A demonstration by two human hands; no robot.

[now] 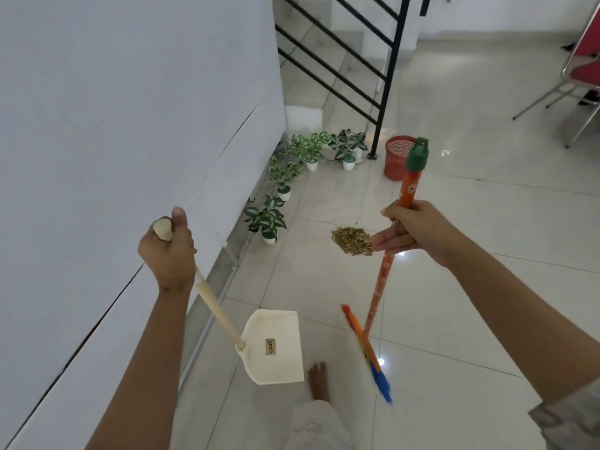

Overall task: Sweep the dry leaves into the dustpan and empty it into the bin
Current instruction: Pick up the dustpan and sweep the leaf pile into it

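Open floor [454, 287] lies all around the leaf pile [351, 241]. Potted plants [282, 177] line the wall [113, 125] on the left, and the bin [397, 157] stands beyond.

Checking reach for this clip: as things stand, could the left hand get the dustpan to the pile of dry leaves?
Probably yes. The left hand holds the dustpan by its long handle, and only bare floor tile lies between it and the leaf pile; it would likely need a step forward.
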